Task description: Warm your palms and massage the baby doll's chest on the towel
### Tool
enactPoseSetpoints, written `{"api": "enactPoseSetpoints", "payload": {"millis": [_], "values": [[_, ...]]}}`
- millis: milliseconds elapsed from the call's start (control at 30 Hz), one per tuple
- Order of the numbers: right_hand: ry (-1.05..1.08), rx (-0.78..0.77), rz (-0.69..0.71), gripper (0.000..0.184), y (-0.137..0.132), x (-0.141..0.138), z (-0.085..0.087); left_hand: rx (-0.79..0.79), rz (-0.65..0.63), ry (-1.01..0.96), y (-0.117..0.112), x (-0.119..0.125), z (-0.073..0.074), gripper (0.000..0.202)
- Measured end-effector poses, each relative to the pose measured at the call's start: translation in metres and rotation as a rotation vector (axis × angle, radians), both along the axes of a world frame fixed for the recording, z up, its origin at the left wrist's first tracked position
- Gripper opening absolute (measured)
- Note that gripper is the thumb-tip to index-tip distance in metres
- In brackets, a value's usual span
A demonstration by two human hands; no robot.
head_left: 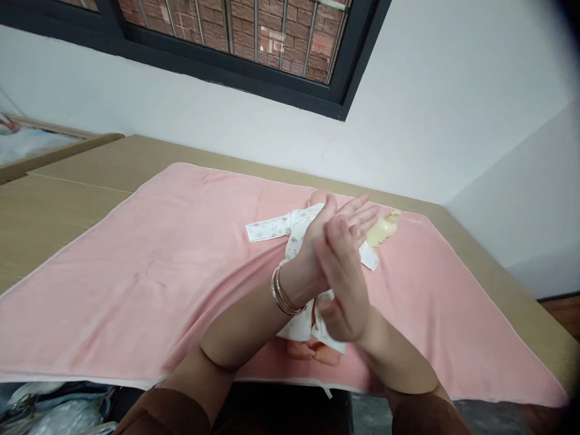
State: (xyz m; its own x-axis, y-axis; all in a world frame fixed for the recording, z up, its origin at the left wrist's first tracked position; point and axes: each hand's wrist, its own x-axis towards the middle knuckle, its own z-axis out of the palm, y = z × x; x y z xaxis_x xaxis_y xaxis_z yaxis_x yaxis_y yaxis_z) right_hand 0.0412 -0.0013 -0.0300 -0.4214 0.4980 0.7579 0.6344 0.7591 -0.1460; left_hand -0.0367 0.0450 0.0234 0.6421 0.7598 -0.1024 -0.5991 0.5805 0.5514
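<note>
My left hand and my right hand are pressed palm to palm above a baby doll, fingers stretched out and holding nothing. Several bangles circle my left wrist. The doll lies on its back on a pink towel, dressed in a white printed suit; its head and bare feet peek out from behind my hands. A pale yellow bottle lies on the towel just right of the doll, close to my fingertips.
The towel covers a wooden table set against a white wall under a dark-framed window. Plastic-wrapped items sit at the lower left, below the table's near edge. The table's right edge drops to the floor.
</note>
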Motion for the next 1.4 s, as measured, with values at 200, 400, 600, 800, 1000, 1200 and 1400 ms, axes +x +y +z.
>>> {"api": "enactPoseSetpoints", "payload": {"millis": [200,400,600,800,1000,1200,1400], "values": [[0.381,-0.114,-0.219,0.055,0.077,0.061,-0.014,0.385,0.183,0.1,0.053,0.005,-0.017,0.061],[0.493,-0.483,-0.555,0.058,0.152,0.091,-0.07,0.419,0.569,0.572,0.151,0.013,-0.093,0.049],[-0.031,-0.482,-0.584,0.045,0.16,0.074,-0.093,0.687,0.62,0.889,0.162,0.034,-0.143,0.043],[0.013,-0.465,-0.504,0.047,0.137,0.09,-0.113,0.985,0.734,1.075,0.159,0.044,-0.163,0.048],[0.002,-0.553,-0.654,0.047,0.164,0.1,-0.099,1.161,0.813,1.221,0.152,0.049,-0.171,0.048],[-0.087,-0.471,-0.587,0.049,0.167,0.085,-0.101,1.099,0.849,1.144,0.153,0.046,-0.174,0.051],[0.103,-0.46,-0.486,0.052,0.133,0.107,-0.131,1.105,0.871,1.132,0.154,0.046,-0.177,0.052]]}}
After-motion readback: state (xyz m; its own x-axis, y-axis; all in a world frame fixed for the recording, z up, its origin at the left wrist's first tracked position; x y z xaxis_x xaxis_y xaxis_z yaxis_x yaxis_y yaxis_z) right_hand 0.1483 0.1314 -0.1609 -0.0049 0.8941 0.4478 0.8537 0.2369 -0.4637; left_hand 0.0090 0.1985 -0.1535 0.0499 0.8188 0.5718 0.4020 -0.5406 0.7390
